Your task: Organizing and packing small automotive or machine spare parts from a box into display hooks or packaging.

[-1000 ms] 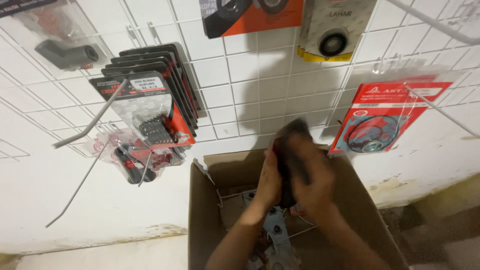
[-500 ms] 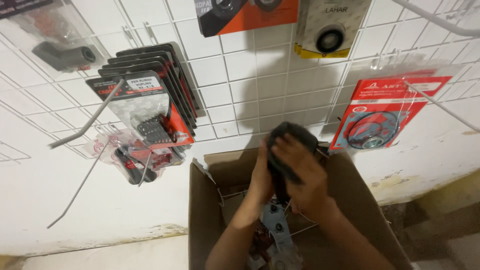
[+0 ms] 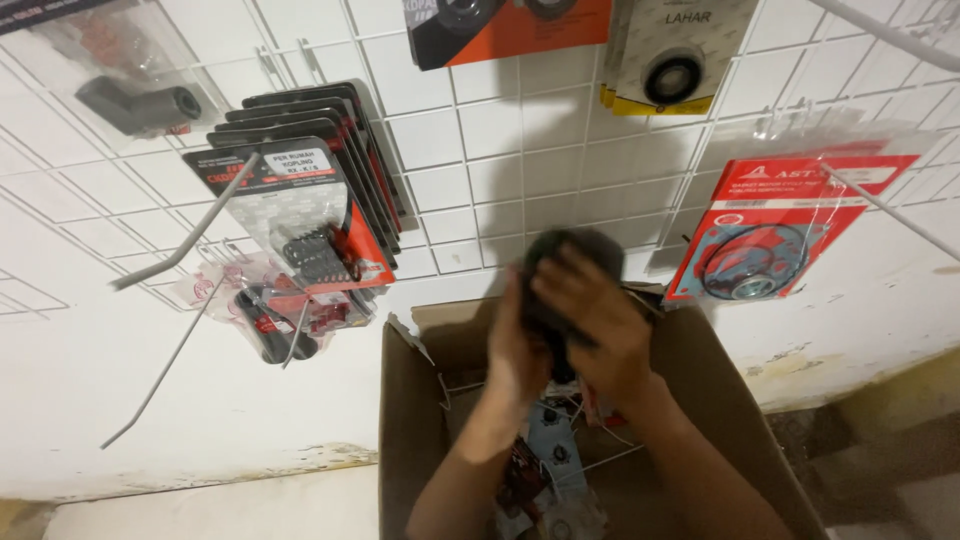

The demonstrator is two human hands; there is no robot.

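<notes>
Overhead, white wire grid panel [image 3: 470,170] fills the wall in front of me, hung with packaged parts on hooks. Below it, open brown cardboard box [image 3: 420,400], far edge against the wall, flaps up; loose packets and wire hooks lie in its bottom. On the grid's left side, a stack of black-and-red blister cards [image 3: 300,200] hangs on one hook, a clear bag with a black tube [image 3: 130,100] above it near the top left corner. Right side of the grid: red carded gasket pack [image 3: 770,240], hanging just beside my hands. Along the top edge, an orange card [image 3: 520,25] and a white-and-yellow card with a round seal [image 3: 675,60]. Over the box's far edge, both my hands are raised together. My left hand [image 3: 515,340] wraps the near-left side of a dark, rounded bundle [image 3: 565,255]; my right hand [image 3: 600,320] lies over its front, fingers curled onto it. Both hands closed around the bundle, gripping it between them. Bundle sits above the box, in front of the grid's lower edge; too blurred to tell what kind of part it is.
</notes>
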